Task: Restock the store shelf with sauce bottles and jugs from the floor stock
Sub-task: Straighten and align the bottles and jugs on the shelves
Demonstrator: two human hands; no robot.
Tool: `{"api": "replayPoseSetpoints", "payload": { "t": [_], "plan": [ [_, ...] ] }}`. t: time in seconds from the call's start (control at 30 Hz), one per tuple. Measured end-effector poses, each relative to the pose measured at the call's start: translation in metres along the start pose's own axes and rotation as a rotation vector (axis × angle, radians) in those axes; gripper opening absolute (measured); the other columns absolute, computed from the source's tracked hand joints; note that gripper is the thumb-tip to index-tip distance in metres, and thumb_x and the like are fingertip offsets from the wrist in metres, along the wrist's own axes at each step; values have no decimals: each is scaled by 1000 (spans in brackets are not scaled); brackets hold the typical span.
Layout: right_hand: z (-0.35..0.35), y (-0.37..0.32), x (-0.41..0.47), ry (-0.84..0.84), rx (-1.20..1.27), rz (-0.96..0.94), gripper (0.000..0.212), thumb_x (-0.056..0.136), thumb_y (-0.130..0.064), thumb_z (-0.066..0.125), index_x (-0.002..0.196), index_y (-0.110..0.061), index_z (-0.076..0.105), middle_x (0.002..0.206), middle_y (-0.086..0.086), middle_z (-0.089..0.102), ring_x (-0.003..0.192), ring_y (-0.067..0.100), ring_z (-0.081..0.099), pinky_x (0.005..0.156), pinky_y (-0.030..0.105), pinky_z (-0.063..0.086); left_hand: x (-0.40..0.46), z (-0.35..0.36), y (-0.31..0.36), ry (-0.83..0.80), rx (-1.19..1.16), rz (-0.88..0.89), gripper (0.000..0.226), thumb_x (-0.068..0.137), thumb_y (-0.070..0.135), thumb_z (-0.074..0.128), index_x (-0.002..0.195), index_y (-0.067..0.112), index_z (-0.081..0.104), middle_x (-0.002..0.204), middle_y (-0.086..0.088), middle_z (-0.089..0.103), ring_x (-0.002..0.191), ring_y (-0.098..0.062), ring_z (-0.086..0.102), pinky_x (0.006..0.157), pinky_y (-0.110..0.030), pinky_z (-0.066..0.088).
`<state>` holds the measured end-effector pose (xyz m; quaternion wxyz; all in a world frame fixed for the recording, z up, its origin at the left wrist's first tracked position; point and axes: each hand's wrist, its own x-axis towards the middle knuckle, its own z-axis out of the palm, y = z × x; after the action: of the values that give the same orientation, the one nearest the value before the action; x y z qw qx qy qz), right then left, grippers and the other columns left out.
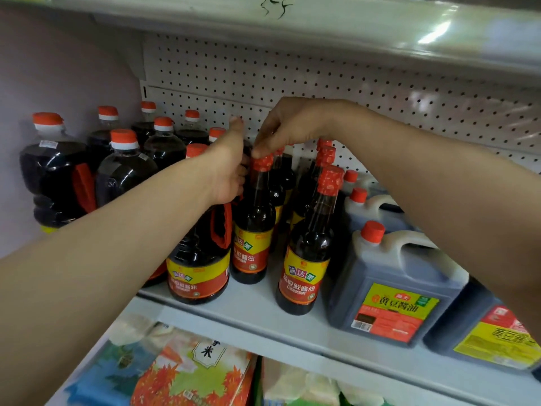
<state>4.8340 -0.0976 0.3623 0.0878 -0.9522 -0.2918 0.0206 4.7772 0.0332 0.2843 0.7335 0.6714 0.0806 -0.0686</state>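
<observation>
A slim dark soy sauce bottle (254, 227) with a red foil cap stands on the white shelf (263, 312). My right hand (288, 127) pinches its cap from above with the fingertips. My left hand (227, 168) reaches in just left of that bottle's neck, fingers curled toward it; what they hold is hidden behind the hand. A second slim bottle (307, 259) stands nearer the front, with more of them behind. A round handled jug (200, 259) sits under my left wrist.
Several large dark jugs with orange caps (123, 168) fill the shelf's left end. Square grey jugs with yellow labels (392, 285) stand at the right. White pegboard (351, 92) backs the shelf, another shelf hangs above, and bags of rice (190, 373) lie below.
</observation>
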Motion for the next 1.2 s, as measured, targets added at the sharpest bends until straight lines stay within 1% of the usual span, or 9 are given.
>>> {"api": "replayPoseSetpoints", "payload": {
  "t": [0.07, 0.13, 0.17, 0.3, 0.43, 0.63, 0.77, 1.0, 1.2],
  "plan": [
    [5, -3, -1, 4, -48, 4, 43, 75, -50, 82, 110, -25, 77, 105, -16, 69, 103, 3, 60, 87, 19, 48, -4, -1, -4, -22, 10, -6, 94, 96, 73, 16, 150, -3, 29, 143, -14, 44, 136, -25, 40, 110, -38, 29],
    [10, -8, -2, 29, -121, 7, 41, 76, -44, 84, 110, -23, 75, 102, -13, 68, 95, 5, 59, 69, 15, 43, -7, -1, -7, -30, -1, -9, 97, 94, 75, 15, 152, -2, 25, 156, -18, 32, 147, -27, 27, 119, -41, 19],
    [11, -10, -3, 43, -149, 5, 41, 77, -43, 84, 111, -22, 75, 103, -11, 69, 95, 6, 59, 67, 16, 43, -9, 0, -8, -32, -5, -14, 99, 93, 77, 15, 153, -2, 24, 159, -18, 26, 150, -27, 21, 121, -43, 15],
    [12, -15, -11, 55, -171, 18, 50, 77, -46, 83, 118, -18, 73, 112, -6, 71, 103, 11, 62, 82, 23, 47, -15, 1, -11, -57, 2, -13, 98, 92, 77, 13, 154, 2, 22, 162, -16, 21, 152, -26, 14, 122, -44, 10],
    [12, -12, -19, 70, -182, 28, 48, 77, -49, 82, 113, -19, 75, 110, -5, 72, 103, 12, 63, 92, 29, 53, -22, 1, -13, -84, 40, -17, 98, 92, 78, 11, 155, 3, 21, 163, -17, 17, 152, -28, 11, 123, -45, 9],
    [13, -13, -27, 92, -172, 29, 49, 77, -52, 81, 113, -19, 75, 109, -6, 72, 104, 13, 63, 88, 26, 50, -28, 2, -15, -94, 90, -33, 97, 92, 77, 8, 155, 4, 22, 162, -17, 18, 151, -31, 14, 123, -47, 11],
    [14, -13, -30, 100, -162, 22, 49, 78, -52, 80, 113, -19, 76, 110, -5, 72, 105, 12, 63, 90, 27, 50, -30, -1, -15, -94, 109, -37, 98, 92, 78, 8, 155, 5, 22, 162, -18, 19, 151, -31, 16, 123, -47, 11],
    [14, -14, -30, 103, -166, 10, 43, 74, -55, 82, 100, -20, 78, 100, -6, 75, 98, 11, 66, 94, 36, 55, -36, -2, -15, -102, 136, -24, 98, 92, 77, 6, 156, 5, 21, 161, -18, 21, 151, -31, 17, 123, -47, 11],
    [12, -18, -35, 89, -185, -15, 44, 72, -56, 82, 100, -22, 78, 100, -8, 74, 98, 9, 65, 93, 35, 55, -38, -2, -15, -102, 159, -18, 100, 91, 78, 5, 154, 5, 25, 160, -17, 26, 150, -30, 20, 122, -46, 13]
  ]
}}
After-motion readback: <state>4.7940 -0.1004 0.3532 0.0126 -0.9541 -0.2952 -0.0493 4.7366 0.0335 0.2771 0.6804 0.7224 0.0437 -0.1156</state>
